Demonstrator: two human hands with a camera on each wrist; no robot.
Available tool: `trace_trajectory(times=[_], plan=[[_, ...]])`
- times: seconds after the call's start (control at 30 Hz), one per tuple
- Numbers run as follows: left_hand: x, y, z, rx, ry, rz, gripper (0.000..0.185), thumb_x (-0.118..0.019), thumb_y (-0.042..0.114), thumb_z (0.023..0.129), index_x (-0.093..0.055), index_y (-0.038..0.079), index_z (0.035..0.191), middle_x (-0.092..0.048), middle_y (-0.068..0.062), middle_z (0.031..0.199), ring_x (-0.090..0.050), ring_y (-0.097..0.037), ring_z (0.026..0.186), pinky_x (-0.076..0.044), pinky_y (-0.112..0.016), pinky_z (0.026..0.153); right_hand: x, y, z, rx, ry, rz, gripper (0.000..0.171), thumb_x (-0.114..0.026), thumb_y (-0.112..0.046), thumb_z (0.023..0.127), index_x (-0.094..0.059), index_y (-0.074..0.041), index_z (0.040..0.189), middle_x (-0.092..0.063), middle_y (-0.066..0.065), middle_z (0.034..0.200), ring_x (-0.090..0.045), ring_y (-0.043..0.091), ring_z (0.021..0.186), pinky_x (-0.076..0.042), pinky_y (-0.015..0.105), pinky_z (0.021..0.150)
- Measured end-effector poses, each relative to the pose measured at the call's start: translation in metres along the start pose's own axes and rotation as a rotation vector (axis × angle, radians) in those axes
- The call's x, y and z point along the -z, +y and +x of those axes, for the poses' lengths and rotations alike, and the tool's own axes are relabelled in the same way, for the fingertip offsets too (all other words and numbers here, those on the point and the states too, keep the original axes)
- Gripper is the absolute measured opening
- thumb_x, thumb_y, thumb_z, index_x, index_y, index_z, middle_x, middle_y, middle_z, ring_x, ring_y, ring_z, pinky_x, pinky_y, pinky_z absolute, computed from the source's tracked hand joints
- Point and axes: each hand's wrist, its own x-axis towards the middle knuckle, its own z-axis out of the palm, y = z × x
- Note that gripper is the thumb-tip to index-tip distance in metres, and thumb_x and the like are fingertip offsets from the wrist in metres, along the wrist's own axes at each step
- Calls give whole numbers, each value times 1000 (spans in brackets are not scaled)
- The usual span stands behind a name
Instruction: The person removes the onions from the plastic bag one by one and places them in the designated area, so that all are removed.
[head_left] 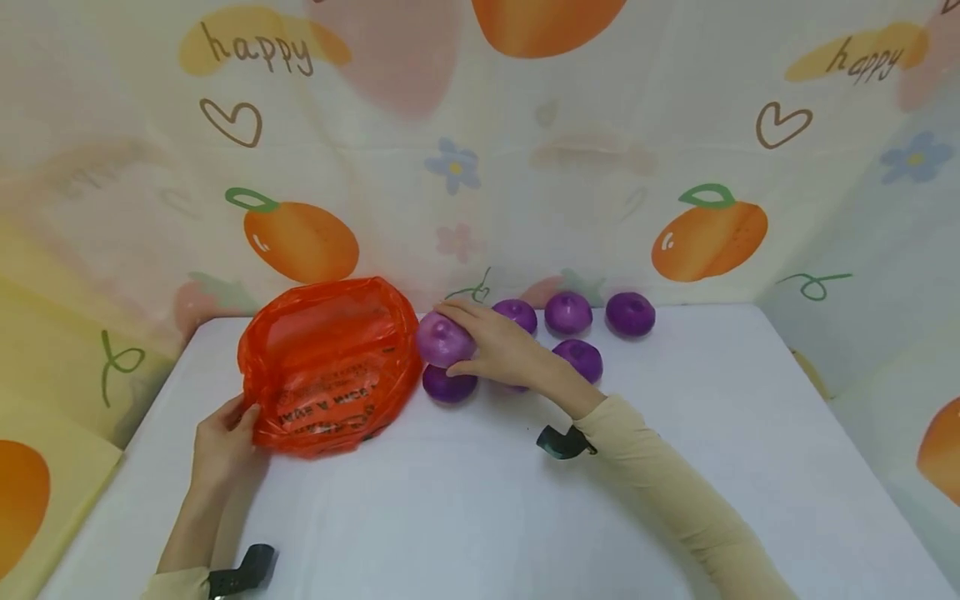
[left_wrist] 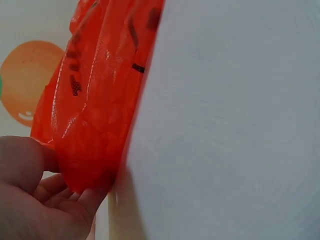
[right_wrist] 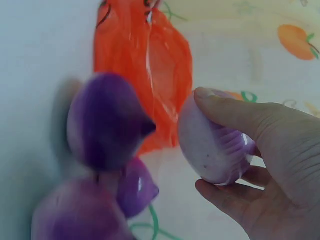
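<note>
A red plastic bag (head_left: 330, 367) with black print lies with its mouth spread wide on the left of the table. My left hand (head_left: 223, 442) pinches its near left edge between thumb and fingers, as the left wrist view also shows the bag (left_wrist: 100, 100) in the hand (left_wrist: 45, 195). Just right of the bag, my right hand (head_left: 506, 342) grips a light purple onion (head_left: 444, 340), raised above a darker onion (head_left: 450, 386). In the right wrist view the thumb and fingers wrap the held onion (right_wrist: 212, 140), apart from the dark onion (right_wrist: 107, 122) beside it.
Several more purple onions stand right of and partly behind the right hand, among them one at the back (head_left: 568, 313), one at far right (head_left: 630, 315) and one nearer (head_left: 581, 360). A white cloth covers the table (head_left: 450, 517). A printed curtain (head_left: 510, 217) hangs behind.
</note>
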Motion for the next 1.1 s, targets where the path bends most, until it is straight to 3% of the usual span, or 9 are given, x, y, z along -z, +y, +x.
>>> trace_trajectory(times=[0.07,0.2,0.3,0.47,0.6,0.7,0.77,0.97,1.1], plan=[[2,1,0,3,-7,-16,52,-39,25,105,-32,-2,150,-44,-30,144,-57,-18,101,-49,-8,71,5,8,-6,1,21,1,83,-80,-32,82,-38,-14,151,-40,9,151,-42,26,136,-39,42,108],[4,4,0,7,42,-67,51,-48,15,102,-36,-2,149,-46,-30,142,-55,9,84,-48,-7,67,18,23,-22,-14,70,31,84,-82,-30,80,-38,-11,150,-41,11,150,-41,27,137,-37,42,110],[4,7,1,33,93,-108,51,-54,11,100,-39,1,148,-47,-28,141,-54,17,81,-49,-8,66,27,35,-37,-38,84,24,86,-82,-30,80,-37,-8,150,-40,13,151,-39,28,138,-36,44,110],[6,11,3,79,134,-118,53,-59,12,97,-43,5,147,-48,-24,142,-52,19,80,-50,-9,65,38,56,-63,-102,104,10,86,-83,-29,79,-38,-9,150,-39,13,152,-42,33,136,-38,51,107],[8,11,3,90,128,-81,53,-57,14,98,-41,6,148,-47,-23,144,-64,-7,108,-49,-9,69,48,71,-85,-168,132,32,86,-83,-29,79,-38,-13,150,-39,14,151,-40,34,136,-36,53,109],[8,11,3,91,113,-66,54,-54,18,100,-38,7,150,-45,-22,147,-53,-30,126,-48,-9,74,54,84,-102,-210,159,27,86,-83,-29,79,-38,-12,150,-40,15,150,-39,34,137,-34,54,109],[9,10,3,90,107,-76,54,-54,20,100,-38,7,150,-44,-21,148,-55,-27,125,-48,-9,75,56,93,-113,-241,179,15,85,-83,-28,79,-39,-9,149,-41,16,149,-39,35,136,-33,55,109],[12,6,2,60,102,-79,55,-55,23,100,-39,5,149,-45,-23,146,-57,9,95,-47,-7,74,57,111,-137,-281,220,3,84,-84,-23,78,-40,0,146,-42,21,147,-40,41,134,-32,58,108],[11,5,2,72,101,-65,54,-54,24,100,-40,6,149,-46,-23,145,-53,12,90,-47,-7,73,56,118,-148,-285,252,4,82,-85,-21,77,-42,2,143,-46,22,143,-43,42,131,-34,59,106]])
